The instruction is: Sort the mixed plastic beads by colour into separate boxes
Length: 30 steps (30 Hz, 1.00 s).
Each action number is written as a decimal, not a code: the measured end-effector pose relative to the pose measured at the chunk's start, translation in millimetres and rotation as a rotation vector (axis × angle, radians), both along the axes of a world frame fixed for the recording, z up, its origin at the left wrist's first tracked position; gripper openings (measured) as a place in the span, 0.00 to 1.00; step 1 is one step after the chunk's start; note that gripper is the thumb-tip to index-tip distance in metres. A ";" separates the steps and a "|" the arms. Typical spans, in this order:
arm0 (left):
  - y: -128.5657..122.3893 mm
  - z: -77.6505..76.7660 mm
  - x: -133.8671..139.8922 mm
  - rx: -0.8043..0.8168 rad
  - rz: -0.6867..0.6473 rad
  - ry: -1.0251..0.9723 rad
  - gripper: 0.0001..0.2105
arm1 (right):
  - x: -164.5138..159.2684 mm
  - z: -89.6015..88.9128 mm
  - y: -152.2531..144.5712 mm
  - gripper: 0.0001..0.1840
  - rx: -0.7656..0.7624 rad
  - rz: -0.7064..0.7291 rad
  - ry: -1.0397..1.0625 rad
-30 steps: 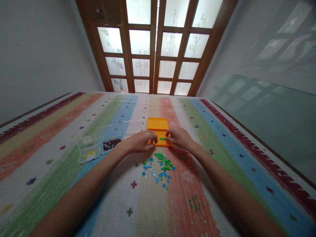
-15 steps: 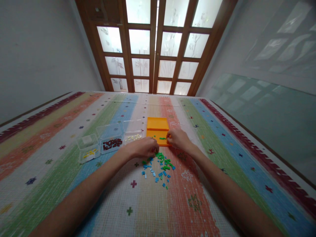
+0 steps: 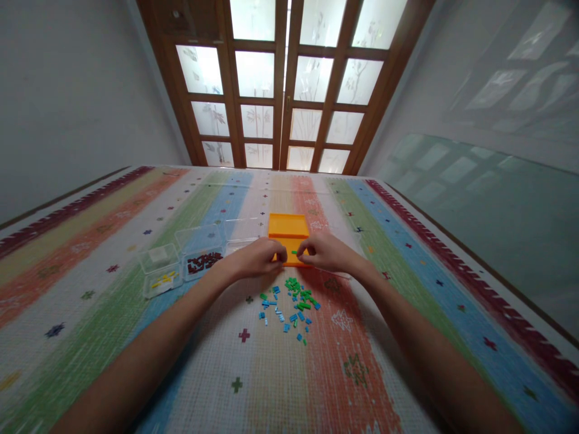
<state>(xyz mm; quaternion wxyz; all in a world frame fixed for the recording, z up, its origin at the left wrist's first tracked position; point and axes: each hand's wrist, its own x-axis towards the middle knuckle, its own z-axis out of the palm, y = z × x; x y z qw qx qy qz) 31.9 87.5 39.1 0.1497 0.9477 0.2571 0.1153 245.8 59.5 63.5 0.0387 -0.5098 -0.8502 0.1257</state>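
An orange box lies opened out flat on the tablecloth, its lid side away from me. Over its near left part is my left hand, fingers curled together; whatever they may pinch is too small to make out. My right hand reaches over the near right part, thumb and fingertips pinched, also with their contents hidden. A small green brick shows in the box between the two hands. Nearer to me, a loose pile of green bricks and blue bricks is scattered on the cloth.
To the left stand clear plastic boxes with raised lids: one with yellow pieces, one with dark red pieces, and one partly behind my left hand. A striped tablecloth covers the table. Wood-framed glass doors are beyond.
My left hand has moved from the edge of the green pile forward to the orange box. My right hand has shifted slightly left over the box.
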 end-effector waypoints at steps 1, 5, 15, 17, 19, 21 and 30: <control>2.2 0.5 -2.1 0.016 0.024 -0.030 0.08 | -2.8 0.3 -2.2 0.14 -0.037 0.063 0.011; 11.6 -4.4 -7.1 0.051 0.118 -0.089 0.08 | -14.9 -3.7 -11.1 0.15 -0.107 0.184 -0.028; 25.3 -29.7 -2.1 0.075 0.167 -0.037 0.09 | -15.5 -6.4 -10.9 0.17 -0.144 0.175 -0.110; 26.7 -31.2 -0.6 0.073 0.162 -0.028 0.09 | -13.9 -6.8 -10.2 0.16 -0.147 0.176 -0.118; 27.9 -31.9 0.7 0.072 0.156 -0.018 0.10 | -12.8 -7.3 -9.6 0.16 -0.158 0.175 -0.125; 28.8 -32.3 1.5 0.075 0.154 -0.011 0.10 | -11.9 -7.9 -9.1 0.15 -0.165 0.173 -0.130; 30.4 -32.9 -0.1 0.100 0.147 0.010 0.11 | -13.5 -7.2 -9.8 0.17 -0.134 0.181 -0.106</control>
